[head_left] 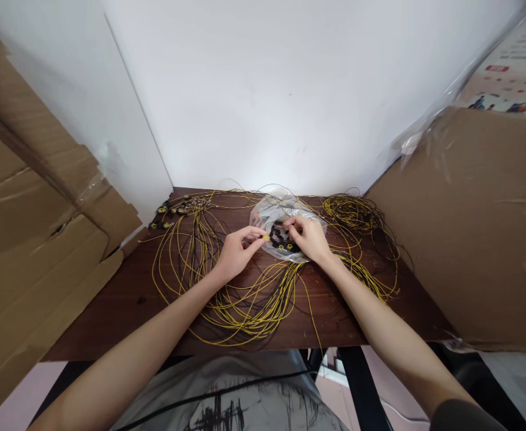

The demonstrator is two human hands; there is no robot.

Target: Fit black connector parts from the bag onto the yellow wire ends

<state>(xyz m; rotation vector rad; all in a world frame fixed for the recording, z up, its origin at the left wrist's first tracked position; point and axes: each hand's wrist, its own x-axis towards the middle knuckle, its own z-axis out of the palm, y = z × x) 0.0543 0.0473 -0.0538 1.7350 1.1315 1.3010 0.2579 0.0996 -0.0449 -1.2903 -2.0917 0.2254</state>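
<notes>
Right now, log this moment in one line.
left hand: pinching yellow piece | right hand: fingers over bag | wires: looped on table

The left hand point(239, 251) pinches a yellow piece point(266, 237) near clear plastic point(263, 211).

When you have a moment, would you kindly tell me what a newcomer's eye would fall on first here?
Probably the bright yellow wires, looping across the dark brown table. Next, the clear plastic bag at the table's far middle, with small black parts on it and the left hand and right hand at its sides. The plain white panel behind makes them stand out.
</notes>
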